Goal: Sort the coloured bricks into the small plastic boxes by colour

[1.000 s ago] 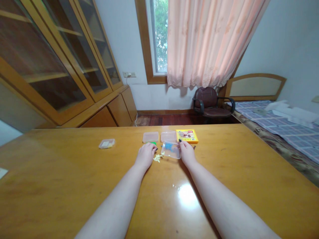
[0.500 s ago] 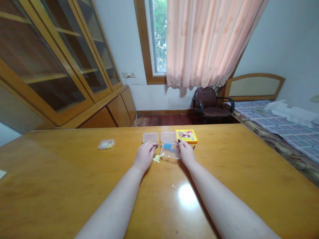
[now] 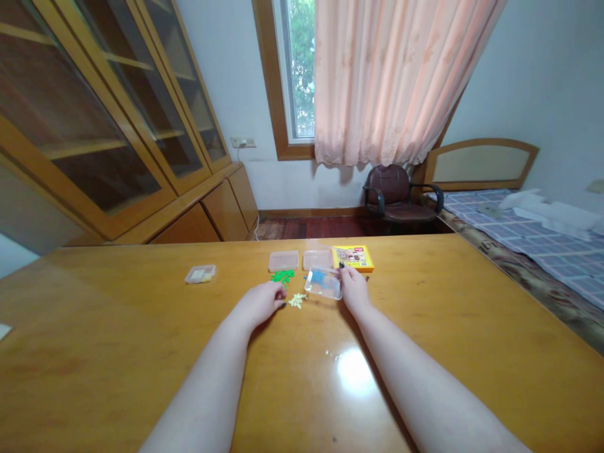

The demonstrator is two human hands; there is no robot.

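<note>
Two hands here: my left hand [image 3: 258, 303], thumb and finger parted, nothing visible between; my right hand [image 3: 355, 292], pinching the clear box [image 3: 329, 290]. Cream pieces [image 3: 297, 301] lie just right of my left fingertips: picking-up, I judge, calling next for a fine pinch.

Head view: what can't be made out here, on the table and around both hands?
All in the head view:
Left hand: whether its palm holds anything; the back of the hand hides it.
Blue pieces: whether they lie inside or behind the clear container in the right hand; too small to tell.
Yellow box: its print, too small.
White item: cut off by the left edge.
</note>
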